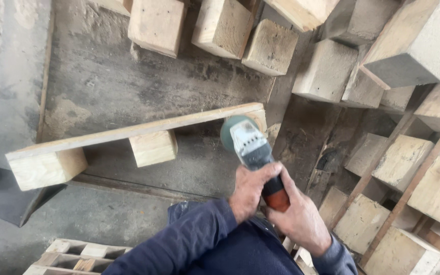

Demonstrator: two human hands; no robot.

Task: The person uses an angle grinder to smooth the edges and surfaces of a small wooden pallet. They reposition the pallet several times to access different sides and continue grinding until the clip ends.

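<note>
A power sander [253, 147] has a teal-green round disc, a pale grey and dark grey body and an orange-red grip. The sleeves [189, 239] of the person holding it are dark navy blue. A long wooden plank [128, 131] is pale yellow-tan, and the square blocks [153, 147] under it are the same light cream colour with faint grain lines. The floor [108, 81] beneath is mottled grey-brown with darker stains. Stacked wooden blocks [327, 71] to the right are pale beige, some greyed.
</note>
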